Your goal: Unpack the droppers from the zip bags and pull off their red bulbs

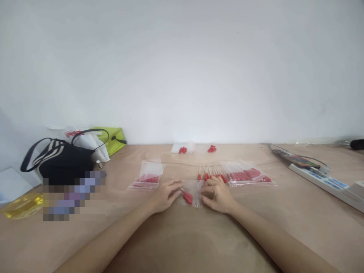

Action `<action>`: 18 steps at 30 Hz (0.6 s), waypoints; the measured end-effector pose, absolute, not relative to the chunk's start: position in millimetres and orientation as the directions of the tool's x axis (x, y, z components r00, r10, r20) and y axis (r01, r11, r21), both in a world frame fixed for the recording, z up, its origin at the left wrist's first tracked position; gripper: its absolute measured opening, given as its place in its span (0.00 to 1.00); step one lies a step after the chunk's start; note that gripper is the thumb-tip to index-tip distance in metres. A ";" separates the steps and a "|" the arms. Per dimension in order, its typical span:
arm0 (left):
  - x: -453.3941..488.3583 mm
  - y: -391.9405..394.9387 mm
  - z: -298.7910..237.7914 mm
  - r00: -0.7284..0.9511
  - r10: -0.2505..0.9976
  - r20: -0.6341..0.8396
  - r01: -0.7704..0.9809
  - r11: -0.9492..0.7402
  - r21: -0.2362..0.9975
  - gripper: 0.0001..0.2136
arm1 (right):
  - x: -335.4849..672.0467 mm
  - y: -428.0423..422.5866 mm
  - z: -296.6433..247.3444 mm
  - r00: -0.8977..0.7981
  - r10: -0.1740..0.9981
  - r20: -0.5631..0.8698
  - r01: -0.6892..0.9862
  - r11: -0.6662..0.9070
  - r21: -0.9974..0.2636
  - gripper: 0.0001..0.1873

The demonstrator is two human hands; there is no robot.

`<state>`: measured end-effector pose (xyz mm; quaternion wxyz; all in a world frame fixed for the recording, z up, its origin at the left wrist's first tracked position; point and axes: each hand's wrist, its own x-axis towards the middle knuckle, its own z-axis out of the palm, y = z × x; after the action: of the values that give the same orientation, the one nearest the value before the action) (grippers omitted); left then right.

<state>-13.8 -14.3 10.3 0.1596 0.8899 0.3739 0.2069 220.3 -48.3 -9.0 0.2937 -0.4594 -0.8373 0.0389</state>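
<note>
A small clear zip bag (197, 189) lies on the table between my hands, with red-ended thin sticks (187, 197) inside. My left hand (167, 194) grips the bag's left side, thumb and fingers closed near the sticks. At its right, zip-strip end, my right hand (216, 195) has its fingers curled on the bag's edge; the fingertips are partly hidden. Just beyond my right hand, several white sticks with red ends (207, 175) lie in a row. Filled zip bags (246, 174) are piled to the right, and another filled pile (148, 174) is on the left.
Small red pieces on clear bags (183, 149) lie near the wall, with more red pieces (212, 149) beside them. A black bag (65, 163), a lime-green bag (115, 142) and a yellow bottle (24, 206) stand left. A power strip (327, 182) and a phone (294, 157) lie right.
</note>
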 end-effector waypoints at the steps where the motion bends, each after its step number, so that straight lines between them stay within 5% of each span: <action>1: -18.0 -16.3 6.3 0.637 0.735 0.232 0.595 -0.660 0.458 0.14 | 218.0 -48.1 -9.1 -0.412 0.796 0.443 0.738 0.577 -0.350 0.06; 12: -11.3 -15.2 -4.5 0.486 0.826 0.286 0.661 -0.562 0.497 0.10 | 197.4 -49.5 -6.3 -0.425 0.821 0.380 0.725 0.561 -0.400 0.17; 18: -11.7 -16.6 -3.5 0.473 0.837 0.274 0.667 -0.543 0.510 0.12 | 185.5 -51.8 -1.9 -0.387 0.850 0.357 0.739 0.517 -0.431 0.06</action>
<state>-11.7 -16.6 -3.5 0.1689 0.8413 0.4470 0.2526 185.5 -51.8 -1.9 0.2748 -0.4808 -0.8265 0.1007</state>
